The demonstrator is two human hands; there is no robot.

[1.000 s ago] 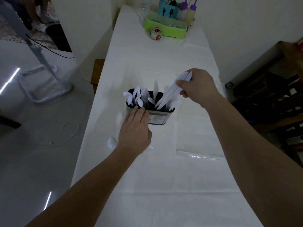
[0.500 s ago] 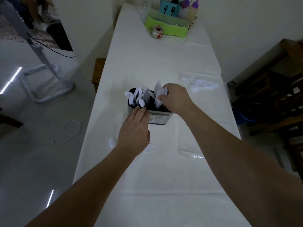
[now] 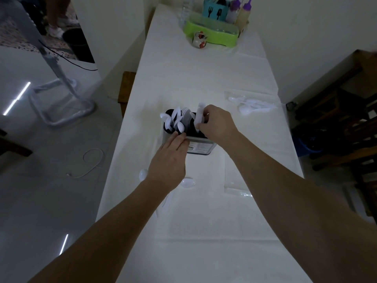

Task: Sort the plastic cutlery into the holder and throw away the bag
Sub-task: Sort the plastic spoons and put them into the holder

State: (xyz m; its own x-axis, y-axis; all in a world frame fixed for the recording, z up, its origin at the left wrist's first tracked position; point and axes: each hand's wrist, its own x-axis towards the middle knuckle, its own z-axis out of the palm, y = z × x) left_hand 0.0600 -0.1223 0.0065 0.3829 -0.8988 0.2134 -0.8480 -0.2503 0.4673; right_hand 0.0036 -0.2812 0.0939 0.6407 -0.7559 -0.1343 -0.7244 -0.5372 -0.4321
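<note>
- While the left hand (image 3: 169,160) steadied the holder (image 3: 195,142) with flat fingers, the right hand (image 3: 216,125) pinched white cutlery (image 3: 199,117) over it.
- Best lowered handles-first, mid-bench, before letting go.

Head view — forward, down, close.

Dim, soft (edges bowed), floor glare.
</note>
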